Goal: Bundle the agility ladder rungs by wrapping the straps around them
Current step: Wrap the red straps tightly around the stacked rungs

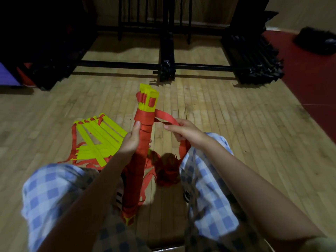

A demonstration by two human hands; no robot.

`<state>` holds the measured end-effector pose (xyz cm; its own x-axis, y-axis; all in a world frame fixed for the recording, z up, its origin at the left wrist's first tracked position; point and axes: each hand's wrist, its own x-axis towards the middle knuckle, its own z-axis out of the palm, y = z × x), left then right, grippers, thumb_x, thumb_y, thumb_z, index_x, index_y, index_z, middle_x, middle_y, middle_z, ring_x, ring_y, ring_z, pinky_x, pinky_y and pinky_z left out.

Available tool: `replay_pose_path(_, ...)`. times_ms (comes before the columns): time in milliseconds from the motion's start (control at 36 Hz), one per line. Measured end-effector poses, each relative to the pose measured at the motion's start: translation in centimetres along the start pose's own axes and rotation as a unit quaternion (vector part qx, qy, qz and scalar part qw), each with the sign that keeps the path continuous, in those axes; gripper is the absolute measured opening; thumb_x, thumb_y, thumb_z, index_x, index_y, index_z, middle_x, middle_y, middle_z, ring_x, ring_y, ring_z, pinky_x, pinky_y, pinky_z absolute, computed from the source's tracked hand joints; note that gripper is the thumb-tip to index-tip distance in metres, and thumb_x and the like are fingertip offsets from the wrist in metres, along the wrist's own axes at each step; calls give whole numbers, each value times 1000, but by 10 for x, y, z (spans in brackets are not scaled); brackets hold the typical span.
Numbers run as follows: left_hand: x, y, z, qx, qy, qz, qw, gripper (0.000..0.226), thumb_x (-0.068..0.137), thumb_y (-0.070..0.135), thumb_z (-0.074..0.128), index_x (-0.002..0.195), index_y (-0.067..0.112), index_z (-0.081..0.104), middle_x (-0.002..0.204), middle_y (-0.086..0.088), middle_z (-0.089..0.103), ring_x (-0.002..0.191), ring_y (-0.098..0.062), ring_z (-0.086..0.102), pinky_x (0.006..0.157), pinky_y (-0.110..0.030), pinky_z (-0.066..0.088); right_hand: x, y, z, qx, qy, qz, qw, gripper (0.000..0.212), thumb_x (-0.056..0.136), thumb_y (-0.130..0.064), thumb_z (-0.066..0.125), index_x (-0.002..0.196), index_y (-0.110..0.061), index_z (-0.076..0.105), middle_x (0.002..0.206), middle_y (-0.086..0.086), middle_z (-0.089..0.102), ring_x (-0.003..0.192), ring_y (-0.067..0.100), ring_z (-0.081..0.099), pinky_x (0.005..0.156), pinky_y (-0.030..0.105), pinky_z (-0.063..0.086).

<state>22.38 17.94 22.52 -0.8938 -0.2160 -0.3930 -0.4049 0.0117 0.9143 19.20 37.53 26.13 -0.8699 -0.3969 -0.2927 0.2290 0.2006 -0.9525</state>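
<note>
Wooden floor [218, 124] underfoot; left hand [130, 139] gripped the upright strap-wrapped bundle [143, 135], right hand [183, 131] pinched the loose red strap [166, 117] beside it.

Dim, dark corners, blurred foreground, bowed edges.

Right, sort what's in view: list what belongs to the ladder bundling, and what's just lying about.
Job:
left hand holding the wrapped rung bundle
right hand pinching the red strap

Lying about:
loose yellow rungs on the wooden floor
black metal rack
dark bag
</note>
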Motion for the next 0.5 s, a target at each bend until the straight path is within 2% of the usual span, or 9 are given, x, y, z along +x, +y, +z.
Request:
replay_pose_path(56, 0, -1, -1, -3, 1, -5, 1000, 62, 99, 60, 29, 84, 12, 66, 62, -6, 69, 50, -16, 66, 50, -24, 52, -1, 0, 1, -24, 27, -11, 999, 15, 88, -24, 70, 92, -13, 60, 58, -6, 40, 46, 6, 36, 48, 22, 30)
replay_pose_path(139, -2, 0, -1, 8, 3, -13, 1000, 67, 98, 61, 30, 85, 8, 69, 59, -4, 69, 48, -13, 65, 46, -20, 51, 0, 1, 3, -94, 69, -55, 992, 30, 85, -18, 74, 110, -13, 59, 71, -8, 51, 50, -3, 48, 52, 16, 37)
replay_pose_path(222, -1, -1, -4, 12, -3, -21, 1000, 70, 96, 63, 32, 83, 6, 70, 62, -5, 70, 53, -17, 66, 52, -24, 52, 2, 5, 4, -150, 84, -81, 982, 24, 84, -16, 74, 103, -12, 60, 73, -11, 52, 55, -7, 49, 59, 15, 38)
replay_pose_path(278, -1, -1, -8, 16, -6, -25, 1000, 71, 95, 64, 33, 84, 5, 70, 68, -10, 70, 59, -21, 66, 57, -28, 53, 3, 7, 2, -145, 102, -92, 980, 18, 87, -16, 72, 97, -6, 60, 68, -8, 48, 52, -3, 46, 56, 17, 37)
replay_pose_path(333, 0, -1, -10, 23, -7, -24, 999, 71, 95, 64, 34, 82, 4, 70, 71, -12, 70, 61, -23, 66, 59, -29, 53, 3, 6, 0, -116, 116, -89, 982, 12, 89, -17, 69, 90, -8, 61, 64, -4, 48, 47, 2, 46, 49, 19, 38)
replay_pose_path(389, 1, -2, -11, 28, -11, -24, 999, 70, 96, 63, 33, 79, 5, 69, 68, -11, 69, 60, -23, 65, 58, -29, 52, 2, 4, -1, -114, 119, -83, 983, 11, 90, -18, 68, 88, -9, 61, 64, 0, 55, 47, 8, 53, 49, 21, 41)
replay_pose_path(500, -1, -1, -11, 29, -17, -23, 999, 70, 96, 63, 33, 75, 6, 68, 68, -12, 68, 59, -24, 65, 60, -30, 52, 4, 8, -2, -162, 113, -58, 979, 10, 92, -22, 65, 90, -13, 63, 73, 2, 68, 57, 7, 55, 58, 23, 42)
